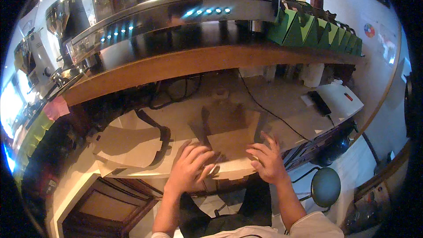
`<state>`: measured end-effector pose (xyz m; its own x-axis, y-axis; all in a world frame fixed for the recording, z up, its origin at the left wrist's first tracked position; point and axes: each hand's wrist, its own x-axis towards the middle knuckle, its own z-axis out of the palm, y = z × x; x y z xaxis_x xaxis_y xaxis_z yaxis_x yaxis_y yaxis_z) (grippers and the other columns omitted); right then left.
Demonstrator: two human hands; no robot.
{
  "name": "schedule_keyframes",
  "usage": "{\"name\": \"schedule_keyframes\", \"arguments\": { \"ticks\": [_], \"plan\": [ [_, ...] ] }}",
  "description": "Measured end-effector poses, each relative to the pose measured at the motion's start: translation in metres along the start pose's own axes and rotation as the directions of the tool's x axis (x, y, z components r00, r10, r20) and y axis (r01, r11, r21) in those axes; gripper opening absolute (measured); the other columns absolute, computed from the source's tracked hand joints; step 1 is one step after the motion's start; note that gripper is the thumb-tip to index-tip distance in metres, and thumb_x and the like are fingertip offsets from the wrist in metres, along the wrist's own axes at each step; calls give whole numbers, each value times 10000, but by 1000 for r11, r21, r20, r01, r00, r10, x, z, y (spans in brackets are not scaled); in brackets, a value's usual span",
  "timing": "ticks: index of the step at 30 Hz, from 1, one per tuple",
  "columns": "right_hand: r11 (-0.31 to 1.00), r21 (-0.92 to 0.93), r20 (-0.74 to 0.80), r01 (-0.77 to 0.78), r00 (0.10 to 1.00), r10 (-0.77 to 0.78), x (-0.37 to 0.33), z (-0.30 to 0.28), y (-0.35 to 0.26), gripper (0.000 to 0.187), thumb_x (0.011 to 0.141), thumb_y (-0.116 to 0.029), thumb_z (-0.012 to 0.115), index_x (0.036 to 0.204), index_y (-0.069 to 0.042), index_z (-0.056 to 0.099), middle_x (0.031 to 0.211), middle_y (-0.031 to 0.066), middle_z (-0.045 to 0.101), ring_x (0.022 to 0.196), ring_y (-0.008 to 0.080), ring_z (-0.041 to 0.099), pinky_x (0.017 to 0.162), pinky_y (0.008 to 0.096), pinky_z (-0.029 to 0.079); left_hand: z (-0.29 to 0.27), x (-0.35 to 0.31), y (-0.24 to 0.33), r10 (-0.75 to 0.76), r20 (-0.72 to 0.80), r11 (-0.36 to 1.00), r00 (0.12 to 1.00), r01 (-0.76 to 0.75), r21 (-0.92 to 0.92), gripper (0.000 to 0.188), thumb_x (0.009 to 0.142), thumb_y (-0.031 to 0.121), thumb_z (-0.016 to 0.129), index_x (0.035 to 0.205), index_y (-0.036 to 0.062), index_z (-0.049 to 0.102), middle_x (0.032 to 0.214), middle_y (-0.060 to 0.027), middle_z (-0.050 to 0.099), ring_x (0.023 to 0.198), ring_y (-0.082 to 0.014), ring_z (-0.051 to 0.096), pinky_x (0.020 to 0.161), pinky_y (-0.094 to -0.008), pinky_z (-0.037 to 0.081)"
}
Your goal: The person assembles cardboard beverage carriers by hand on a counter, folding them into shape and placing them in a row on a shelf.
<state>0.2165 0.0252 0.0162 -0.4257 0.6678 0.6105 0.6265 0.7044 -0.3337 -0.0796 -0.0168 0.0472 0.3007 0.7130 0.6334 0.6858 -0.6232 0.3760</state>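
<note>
My left hand (191, 166) hovers by the front edge of the low worktop, its fingers bent and apart. Across from it, my right hand (268, 159) is open with fingers spread and a little curved. Between and beyond them lies a brown cardboard blank (229, 139) with dark flaps; its outline is blurred, and I cannot tell whether either hand touches it. A pale cut-out cardboard blank (128, 143) with dark edging rests flat to the left of my left hand.
Above the worktop runs a wooden shelf (176, 68) bearing a row of green folded boxes (308, 31). A black cable (277, 117) crosses the worktop toward a white box (341, 101) with a black device (319, 102) on it. At lower right stands a round stool (326, 187).
</note>
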Motion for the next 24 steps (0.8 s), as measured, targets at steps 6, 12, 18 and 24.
{"name": "schedule_keyframes", "arguments": {
  "ticks": [6,12,18,24],
  "plan": [
    [1000,-11,-30,-22,999,22,-18,-18,-5,264,922,-314,680,1080,-114,747,971,38,735,1241,314,594,1202,657,145,-16,-11,-20,1,223,890,975,-102,444,258,873,237,738,1093,107,698,1148,-71,684,1212,-313,574,1201,-524,310],
    [999,9,40,49,998,-50,0,-18,3,275,950,-241,574,1103,-82,738,1045,62,739,1063,269,690,1187,593,252,-19,-23,-28,-18,240,983,970,-26,180,385,821,79,689,1202,131,677,1203,-77,651,1204,-338,562,1175,-542,346],
    [981,102,270,-166,954,134,30,-8,21,326,946,-173,532,1188,-57,717,1231,121,686,1147,314,637,1128,430,405,-14,-16,-45,7,264,996,965,-30,82,437,826,71,624,1263,56,636,1322,-182,593,1270,-386,522,1147,-469,390],
    [993,-28,253,115,962,-104,17,-12,49,393,906,-132,527,1253,-45,689,1332,180,646,1274,347,565,1115,423,426,-18,-12,-44,1,309,996,951,-27,81,488,824,148,611,1302,47,603,1371,-184,576,1297,-394,505,1121,-465,405]
  ]
}}
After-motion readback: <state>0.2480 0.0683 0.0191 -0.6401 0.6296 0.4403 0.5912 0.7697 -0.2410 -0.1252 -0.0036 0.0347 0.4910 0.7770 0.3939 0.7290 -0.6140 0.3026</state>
